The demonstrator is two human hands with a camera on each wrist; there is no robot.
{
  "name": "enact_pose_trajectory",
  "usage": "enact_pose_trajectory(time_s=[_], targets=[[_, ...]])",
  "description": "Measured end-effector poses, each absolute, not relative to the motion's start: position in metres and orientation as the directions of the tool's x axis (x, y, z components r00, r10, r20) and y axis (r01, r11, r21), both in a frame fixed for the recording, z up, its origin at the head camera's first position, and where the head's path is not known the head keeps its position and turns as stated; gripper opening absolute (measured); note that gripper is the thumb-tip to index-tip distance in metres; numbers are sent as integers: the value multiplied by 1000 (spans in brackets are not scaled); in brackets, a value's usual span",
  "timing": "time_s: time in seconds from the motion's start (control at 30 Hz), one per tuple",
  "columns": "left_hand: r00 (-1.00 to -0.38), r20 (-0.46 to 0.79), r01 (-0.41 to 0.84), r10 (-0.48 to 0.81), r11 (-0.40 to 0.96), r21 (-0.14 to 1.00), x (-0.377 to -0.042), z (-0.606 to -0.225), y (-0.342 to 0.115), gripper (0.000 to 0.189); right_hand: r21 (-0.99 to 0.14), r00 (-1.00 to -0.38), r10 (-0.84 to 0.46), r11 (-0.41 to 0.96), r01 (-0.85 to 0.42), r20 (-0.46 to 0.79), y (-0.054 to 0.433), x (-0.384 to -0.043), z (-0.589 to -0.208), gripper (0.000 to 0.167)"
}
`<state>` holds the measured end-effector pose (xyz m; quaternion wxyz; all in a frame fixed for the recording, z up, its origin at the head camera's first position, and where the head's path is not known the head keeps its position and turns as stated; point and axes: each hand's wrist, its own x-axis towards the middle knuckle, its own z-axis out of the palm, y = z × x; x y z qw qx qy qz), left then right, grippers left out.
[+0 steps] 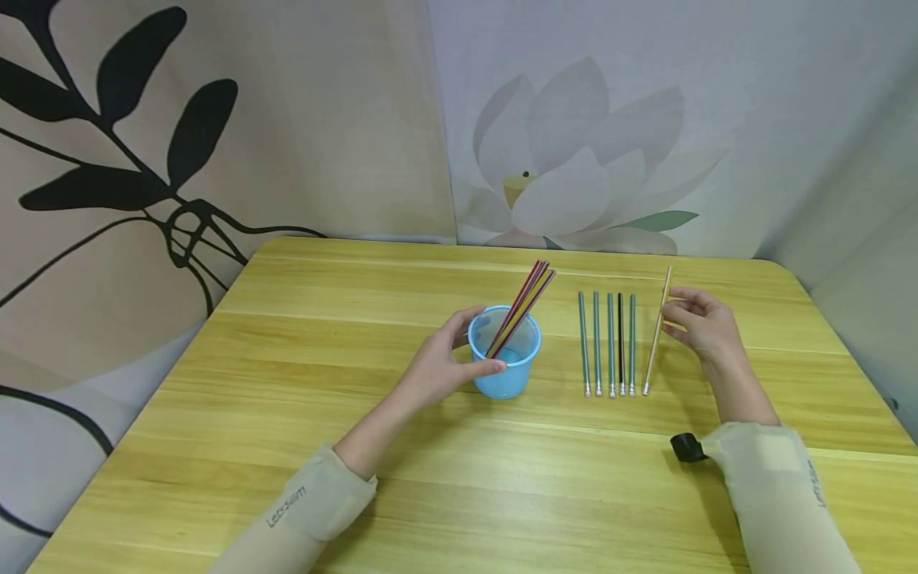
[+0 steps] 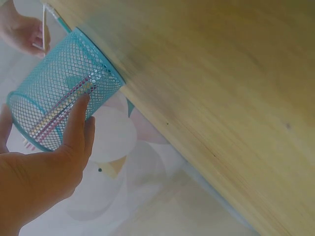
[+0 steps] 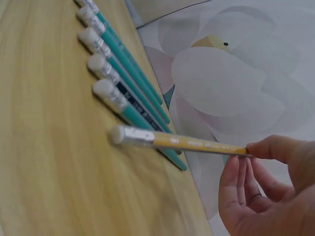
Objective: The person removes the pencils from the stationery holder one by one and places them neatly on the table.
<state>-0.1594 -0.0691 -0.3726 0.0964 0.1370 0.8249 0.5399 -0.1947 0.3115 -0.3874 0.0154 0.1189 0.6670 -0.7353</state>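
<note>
A light blue mesh pencil cup [image 1: 505, 383] stands on the table, gripped by my left hand [image 1: 433, 368] with the thumb across the near rim and the fingers round the far left side. Several red, yellow and dark pencils [image 1: 525, 307] lean to the right inside it. With thumb and fingertips, my right hand [image 1: 704, 328] pinches a yellow pencil [image 3: 187, 142] near its upper end. Its white eraser points down toward the tabletop. Just left of it lie several green pencils [image 1: 598, 343] and a black pencil [image 1: 621, 339], side by side with erasers toward me.
The wooden table [image 1: 430, 510] reaches back to a wall [image 1: 344, 119] printed with a pale flower and dark leaves. A small black object [image 1: 688, 448] sits by the right sleeve cuff.
</note>
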Motion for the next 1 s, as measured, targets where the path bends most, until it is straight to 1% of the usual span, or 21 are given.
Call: enact_pose_trajectory(time_s=[0.27,0.5,0.63,0.73,0.93,1.0], targets=[[-946,-16,114,323,380,918,-158,-372,-69,82,-974,-966,130,-79,213,-222,315,-202,-395,24],[-948,-6,121,320,378,918,-157,-371,-69,81,-962,-956,126,38,270,-264,319,-207,-403,24],[-947,-6,123,321,380,917,-157,-371,-69,81,-953,-951,125,74,293,-283,320,-210,-406,25],[-946,0,129,323,380,916,-157,-371,-68,81,-951,-949,121,70,300,-291,319,-211,-407,28],[-945,-7,122,327,373,920,-157,-369,-68,80,-940,-947,114,132,315,-301,318,-213,-409,39],[-945,-11,118,327,373,920,-157,-370,-69,80,-936,-945,109,145,321,-307,318,-214,-409,39]])
